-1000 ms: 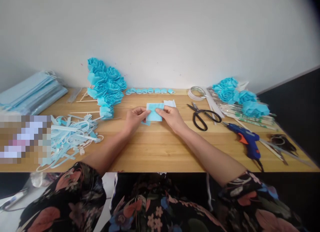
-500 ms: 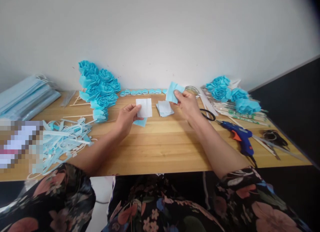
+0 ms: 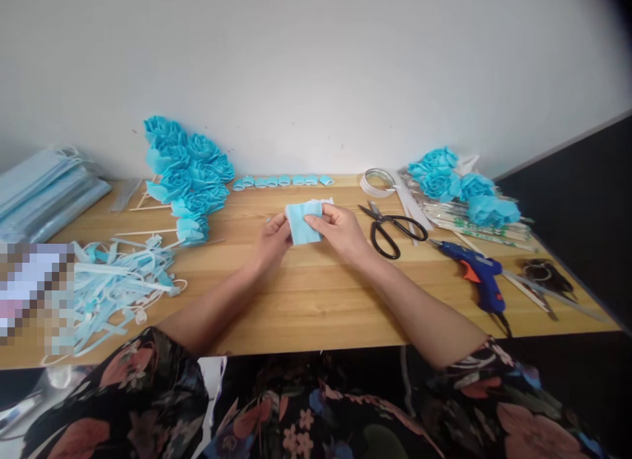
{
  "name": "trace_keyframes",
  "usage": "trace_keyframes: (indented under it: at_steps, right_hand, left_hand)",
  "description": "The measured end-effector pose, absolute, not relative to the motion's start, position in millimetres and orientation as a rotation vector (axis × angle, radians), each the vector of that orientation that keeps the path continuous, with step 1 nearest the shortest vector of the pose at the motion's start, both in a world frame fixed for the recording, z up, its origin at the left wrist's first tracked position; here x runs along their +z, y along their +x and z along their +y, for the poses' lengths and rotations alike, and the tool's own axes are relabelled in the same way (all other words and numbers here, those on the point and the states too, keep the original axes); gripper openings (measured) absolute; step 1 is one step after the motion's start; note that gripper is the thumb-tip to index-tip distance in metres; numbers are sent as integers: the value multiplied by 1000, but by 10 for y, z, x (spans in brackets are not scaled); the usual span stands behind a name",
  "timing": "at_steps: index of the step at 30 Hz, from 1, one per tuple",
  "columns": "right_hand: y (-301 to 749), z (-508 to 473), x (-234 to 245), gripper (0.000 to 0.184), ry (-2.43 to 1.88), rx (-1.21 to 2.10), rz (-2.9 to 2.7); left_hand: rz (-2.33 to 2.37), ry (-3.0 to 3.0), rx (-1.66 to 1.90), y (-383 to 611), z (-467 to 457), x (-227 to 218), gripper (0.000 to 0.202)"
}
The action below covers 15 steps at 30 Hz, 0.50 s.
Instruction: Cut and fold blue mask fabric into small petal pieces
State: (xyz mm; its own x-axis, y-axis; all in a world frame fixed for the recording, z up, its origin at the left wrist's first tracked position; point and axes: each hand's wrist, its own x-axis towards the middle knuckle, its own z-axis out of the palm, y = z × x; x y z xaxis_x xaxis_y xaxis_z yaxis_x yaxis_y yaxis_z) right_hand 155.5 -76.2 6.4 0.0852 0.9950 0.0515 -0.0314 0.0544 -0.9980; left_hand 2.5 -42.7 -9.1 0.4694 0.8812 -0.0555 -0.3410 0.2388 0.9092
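In the head view a light blue square of mask fabric is held up in front of me between both hands. My left hand pinches its left edge, with the fingers partly hidden behind it. My right hand grips the right side, thumb pressed on the blue face. A pale edge shows just above the square, probably of the stack of squares behind it; most of that stack is hidden. Black-handled scissors lie just right of my right hand.
Blue fabric roses stand at the back left, more roses at the right. Small folded blue pieces line the wall beside a tape roll. Cut strips, packed masks and a blue glue gun flank my arms.
My hands have come together. The blue square in my right hand moved left and down to the left hand's white-faced square, which is now covered. The scissors have come into full view.
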Motion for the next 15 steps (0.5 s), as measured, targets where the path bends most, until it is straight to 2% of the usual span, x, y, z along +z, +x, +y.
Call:
trace_keyframes:
  at_steps: [6, 11, 15]
  right_hand:
    - [1575, -747, 12, 34, -1226, 1052, -1184]
    - [1572, -758, 8, 31, -1279, 978, -1234]
    - [1549, -777, 8, 28, -1321, 929, -1277]
  left_hand:
    - [604, 930, 915, -8, -438, -58, 38]
    - [590, 932, 904, 6, -469, -20, 59]
    - [618, 994, 915, 1, -469, -55, 47]
